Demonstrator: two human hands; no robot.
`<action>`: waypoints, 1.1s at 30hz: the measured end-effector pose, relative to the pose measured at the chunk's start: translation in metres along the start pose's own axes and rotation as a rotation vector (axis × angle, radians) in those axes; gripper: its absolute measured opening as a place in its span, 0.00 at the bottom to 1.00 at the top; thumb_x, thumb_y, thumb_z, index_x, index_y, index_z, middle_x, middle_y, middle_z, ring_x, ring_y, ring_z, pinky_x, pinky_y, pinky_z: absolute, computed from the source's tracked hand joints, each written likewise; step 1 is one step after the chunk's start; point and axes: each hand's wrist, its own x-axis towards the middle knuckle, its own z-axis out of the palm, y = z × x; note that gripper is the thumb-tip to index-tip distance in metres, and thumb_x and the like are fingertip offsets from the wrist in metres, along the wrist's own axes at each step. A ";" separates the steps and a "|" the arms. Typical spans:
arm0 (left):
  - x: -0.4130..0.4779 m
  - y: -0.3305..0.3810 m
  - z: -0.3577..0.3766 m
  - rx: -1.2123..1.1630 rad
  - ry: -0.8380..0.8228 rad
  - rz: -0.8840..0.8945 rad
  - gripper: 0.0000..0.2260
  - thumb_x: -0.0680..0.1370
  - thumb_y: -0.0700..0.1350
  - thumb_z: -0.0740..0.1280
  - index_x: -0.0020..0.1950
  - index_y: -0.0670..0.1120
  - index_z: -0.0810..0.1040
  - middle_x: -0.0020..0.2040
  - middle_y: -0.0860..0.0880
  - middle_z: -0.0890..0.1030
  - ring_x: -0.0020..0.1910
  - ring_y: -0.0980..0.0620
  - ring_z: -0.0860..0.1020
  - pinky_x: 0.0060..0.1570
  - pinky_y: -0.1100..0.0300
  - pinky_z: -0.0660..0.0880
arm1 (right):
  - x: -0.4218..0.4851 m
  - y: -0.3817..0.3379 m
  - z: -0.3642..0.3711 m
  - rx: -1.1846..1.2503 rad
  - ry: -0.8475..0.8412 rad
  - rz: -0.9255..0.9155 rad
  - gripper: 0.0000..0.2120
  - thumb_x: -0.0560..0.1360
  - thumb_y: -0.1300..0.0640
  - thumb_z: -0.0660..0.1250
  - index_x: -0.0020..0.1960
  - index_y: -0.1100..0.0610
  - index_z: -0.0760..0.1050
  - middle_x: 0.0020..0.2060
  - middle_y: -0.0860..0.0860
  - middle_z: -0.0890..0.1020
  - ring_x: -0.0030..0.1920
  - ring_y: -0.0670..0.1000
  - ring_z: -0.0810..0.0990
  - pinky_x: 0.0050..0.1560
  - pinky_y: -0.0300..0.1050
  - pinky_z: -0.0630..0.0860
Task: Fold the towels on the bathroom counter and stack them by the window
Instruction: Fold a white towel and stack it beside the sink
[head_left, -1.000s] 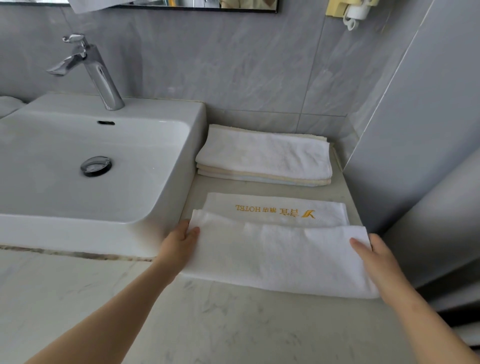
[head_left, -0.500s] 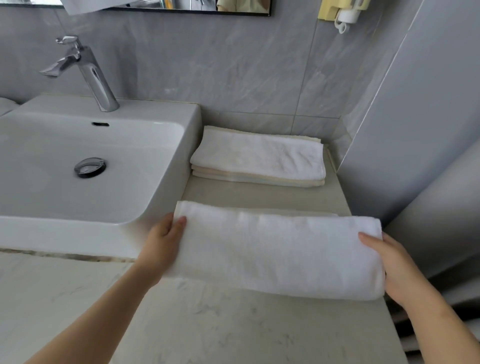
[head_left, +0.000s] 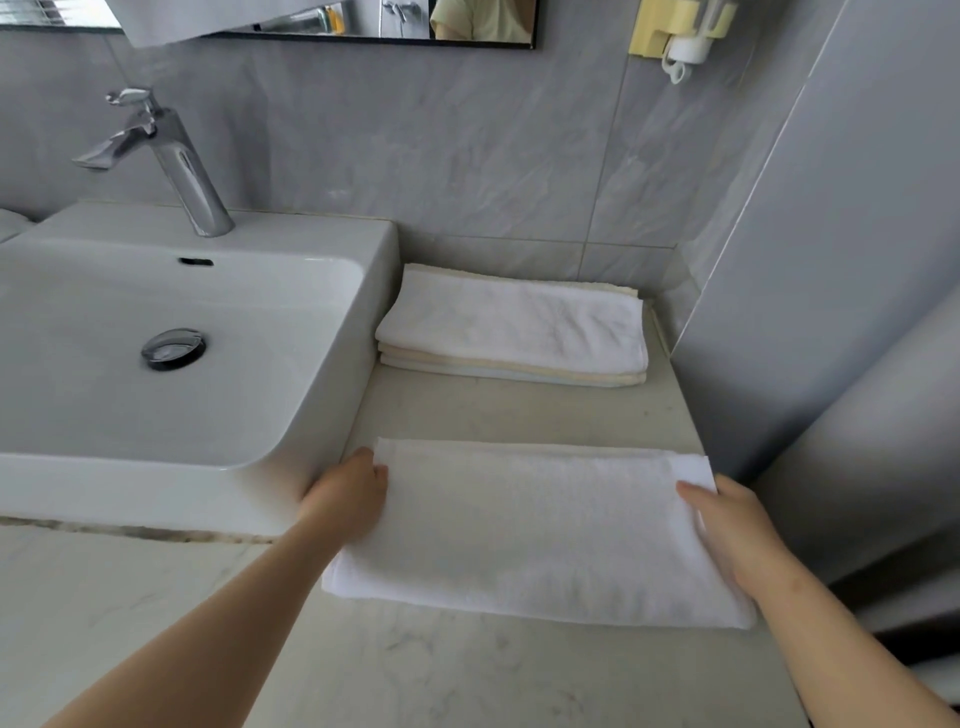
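Marble desk (head_left: 519, 410) carries the white sink (head_left: 363, 338) on its left. Next, folded towel (head_left: 535, 530) flat at the front, just right of the sink; towel stack (head_left: 514, 325) (cream layer showing) at the back wall, apart from it. Both ends pinched: left hand (head_left: 348, 493) on the left end, right hand (head_left: 727, 525) on the right, thumbs on top, fingers tucked under.

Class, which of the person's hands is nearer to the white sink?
Left. The left hand holds the front towel at its left end, beside the sink; the right hand holds its opposite end, farther away.
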 end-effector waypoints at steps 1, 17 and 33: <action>0.000 -0.002 -0.001 -0.009 -0.014 -0.019 0.08 0.82 0.46 0.52 0.48 0.43 0.65 0.51 0.38 0.77 0.50 0.41 0.76 0.46 0.57 0.69 | -0.003 0.002 -0.001 -0.010 -0.002 0.005 0.07 0.76 0.59 0.64 0.53 0.57 0.78 0.48 0.55 0.82 0.50 0.58 0.80 0.59 0.57 0.75; 0.005 0.011 0.002 -0.181 0.030 -0.105 0.12 0.80 0.46 0.56 0.58 0.41 0.71 0.56 0.37 0.76 0.53 0.39 0.74 0.47 0.55 0.68 | 0.004 -0.010 0.001 0.045 0.070 0.006 0.07 0.76 0.62 0.65 0.51 0.63 0.78 0.39 0.53 0.80 0.45 0.57 0.79 0.51 0.50 0.73; 0.022 0.050 0.005 0.236 -0.057 0.327 0.15 0.82 0.50 0.51 0.65 0.54 0.71 0.61 0.49 0.74 0.63 0.47 0.68 0.66 0.45 0.59 | 0.018 -0.019 0.003 -0.145 0.122 -0.017 0.06 0.74 0.61 0.62 0.40 0.61 0.69 0.33 0.56 0.68 0.34 0.53 0.65 0.36 0.44 0.60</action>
